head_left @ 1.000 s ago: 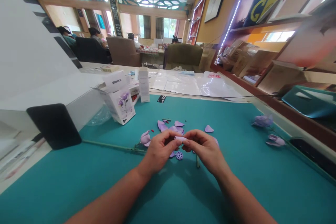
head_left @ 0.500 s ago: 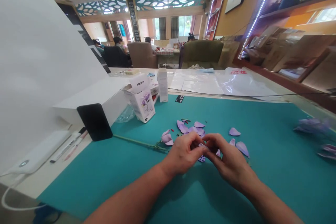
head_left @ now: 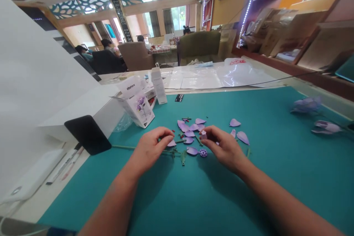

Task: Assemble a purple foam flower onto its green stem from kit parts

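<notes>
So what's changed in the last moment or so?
The hands have parted. The left hand has moved left toward the stem, letting go of the small lilac piece, which the right hand now pinches alone. The stem and the box lie where they were.

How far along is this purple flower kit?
Two purple blooms already look assembled at the far right of the teal mat. In hand: the right hand pinches a small pale purple piece, and the left hand sits over a green stem. Still loose: many petals on the mat.
</notes>
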Demonstrator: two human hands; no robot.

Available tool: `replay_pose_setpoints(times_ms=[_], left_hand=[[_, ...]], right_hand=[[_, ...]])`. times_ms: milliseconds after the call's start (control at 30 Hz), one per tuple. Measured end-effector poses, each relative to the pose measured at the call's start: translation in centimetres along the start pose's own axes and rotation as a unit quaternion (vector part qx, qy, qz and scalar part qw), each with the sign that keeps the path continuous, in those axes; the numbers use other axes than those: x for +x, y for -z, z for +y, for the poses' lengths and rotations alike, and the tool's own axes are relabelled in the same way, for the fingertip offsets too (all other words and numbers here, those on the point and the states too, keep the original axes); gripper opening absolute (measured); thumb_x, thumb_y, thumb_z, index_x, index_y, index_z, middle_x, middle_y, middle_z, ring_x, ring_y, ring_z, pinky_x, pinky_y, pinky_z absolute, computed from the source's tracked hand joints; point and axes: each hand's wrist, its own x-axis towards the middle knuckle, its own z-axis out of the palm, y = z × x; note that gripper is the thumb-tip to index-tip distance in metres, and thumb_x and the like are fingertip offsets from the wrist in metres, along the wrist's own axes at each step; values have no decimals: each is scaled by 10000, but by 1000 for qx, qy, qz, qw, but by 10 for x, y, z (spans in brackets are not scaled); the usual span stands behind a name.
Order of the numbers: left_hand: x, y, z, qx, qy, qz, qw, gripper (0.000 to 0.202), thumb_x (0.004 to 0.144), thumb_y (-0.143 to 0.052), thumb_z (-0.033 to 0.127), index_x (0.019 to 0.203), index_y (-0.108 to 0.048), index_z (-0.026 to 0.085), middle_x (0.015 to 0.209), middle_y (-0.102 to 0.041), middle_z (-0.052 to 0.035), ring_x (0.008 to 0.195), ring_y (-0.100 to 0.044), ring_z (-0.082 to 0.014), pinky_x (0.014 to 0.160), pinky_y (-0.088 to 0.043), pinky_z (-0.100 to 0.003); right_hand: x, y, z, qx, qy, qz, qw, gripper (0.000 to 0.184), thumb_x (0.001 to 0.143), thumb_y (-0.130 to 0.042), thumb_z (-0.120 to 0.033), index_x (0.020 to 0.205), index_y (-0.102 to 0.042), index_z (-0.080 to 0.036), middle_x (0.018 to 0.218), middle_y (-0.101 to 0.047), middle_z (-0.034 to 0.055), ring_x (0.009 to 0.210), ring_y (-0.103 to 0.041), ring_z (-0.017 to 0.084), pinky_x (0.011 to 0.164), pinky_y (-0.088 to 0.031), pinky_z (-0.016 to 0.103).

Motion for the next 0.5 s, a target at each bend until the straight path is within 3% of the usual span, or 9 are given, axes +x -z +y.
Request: replay_pose_setpoints(times_ms=[100,267,500], left_hand=[[-12,0,-19,118,-2,-38,992,220,874,-467,298,891,-673,224,930,-694,-32,871,-608,-210,750,-439,-303],[-21,-17,-46,269,-52,-59,960,213,854,-531,197,1032,-647,217,1025,-697,-47,938,-593,-226,800,-443,-326],[-20,-34,-51,377,-97,-60,919,235,854,-540,144,1066,-625,202,1055,-695,-68,903,-595,-248,754,-439,-360]], right_hand=[[-2,-2,-6,21,-3,-13,1000,32,819,-541,-238,826,-519,-216,696,-546,-22,617,-472,129,579,-381,247],[-3,-7,-13,93,-25,-23,995,71,776,-557,-213,767,-487,-211,664,-497,-37,610,-434,119,572,-355,243],[3,-13,-3,298,-103,-58,947,217,718,-660,-338,837,-556,-189,730,-534,-23,684,-503,130,647,-399,271]])
